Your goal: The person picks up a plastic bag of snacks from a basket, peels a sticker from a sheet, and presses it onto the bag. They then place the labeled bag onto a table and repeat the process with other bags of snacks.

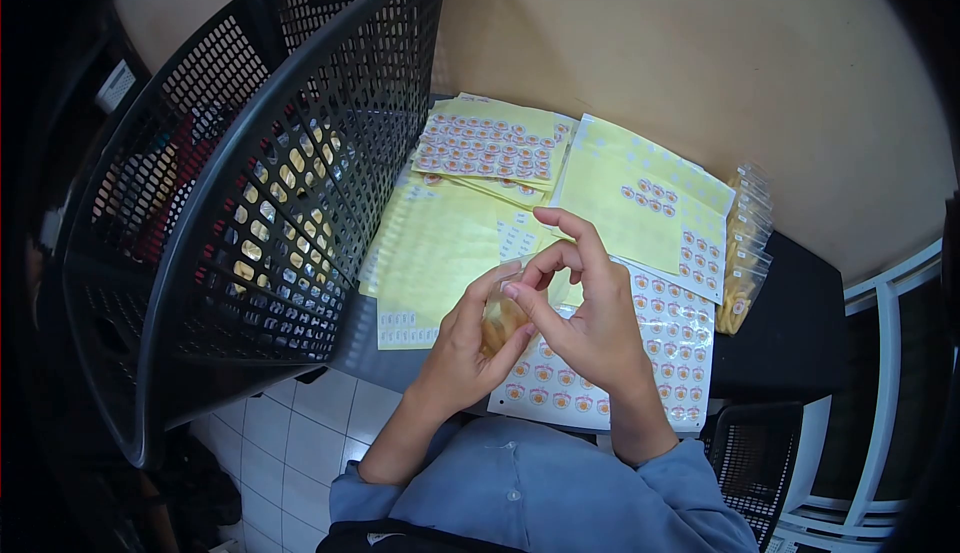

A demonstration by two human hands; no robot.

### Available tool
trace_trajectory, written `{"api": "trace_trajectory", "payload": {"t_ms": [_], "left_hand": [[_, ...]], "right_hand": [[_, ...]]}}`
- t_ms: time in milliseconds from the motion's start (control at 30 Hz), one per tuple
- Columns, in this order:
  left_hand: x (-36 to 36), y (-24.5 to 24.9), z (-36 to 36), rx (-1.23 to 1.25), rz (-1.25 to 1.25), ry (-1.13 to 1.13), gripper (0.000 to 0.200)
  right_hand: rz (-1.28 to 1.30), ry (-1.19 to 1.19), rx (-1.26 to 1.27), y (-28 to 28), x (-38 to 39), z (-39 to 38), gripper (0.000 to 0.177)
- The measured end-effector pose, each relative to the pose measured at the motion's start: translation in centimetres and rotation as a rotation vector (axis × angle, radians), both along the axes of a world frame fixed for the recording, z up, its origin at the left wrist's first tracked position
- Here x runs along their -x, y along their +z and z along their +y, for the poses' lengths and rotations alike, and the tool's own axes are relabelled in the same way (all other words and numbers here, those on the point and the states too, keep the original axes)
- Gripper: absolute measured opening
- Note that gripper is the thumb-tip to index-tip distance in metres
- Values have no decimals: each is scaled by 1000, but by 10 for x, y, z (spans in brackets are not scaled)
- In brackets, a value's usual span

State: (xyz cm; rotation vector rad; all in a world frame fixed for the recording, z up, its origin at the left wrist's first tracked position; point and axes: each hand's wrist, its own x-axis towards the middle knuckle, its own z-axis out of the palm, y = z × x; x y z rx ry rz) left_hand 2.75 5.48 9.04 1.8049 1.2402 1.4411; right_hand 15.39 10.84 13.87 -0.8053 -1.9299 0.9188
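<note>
My left hand [465, 348] is closed around a small clear bag [497, 325] with yellowish pieces inside, held above the sticker sheets. My right hand [590, 318] is at the bag's upper edge, its thumb and a finger pinched together there and the index finger raised. Beneath both hands lies a white sheet of round orange-and-pink stickers [565, 388]. Behind them are a yellow backing sheet with a few stickers left on it [610, 203] and a stack of sticker sheets [485, 143].
A large black perforated basket [265, 83] stands at the left, with packed bags showing through its holes. Several filled clear bags [742, 273] are lined up at the table's right. A wall rises behind the dark table [790, 323]. Another black basket [755, 453] sits lower right.
</note>
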Motion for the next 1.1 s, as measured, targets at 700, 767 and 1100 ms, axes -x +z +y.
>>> {"api": "trace_trajectory", "payload": {"t_ms": [700,767,1100], "left_hand": [[-12,-5,-3,241,-335,-199,57],[-15,-6,-3,214,-294,-192,57],[-27,-20,-6,211,-242,-246,57]], "right_hand": [[-178,-323,-227,-2,-19,-1,50],[-184,-344,-224,-2,-23,-2,51],[-225,-392,-216,-18,-43,-9,51]]}}
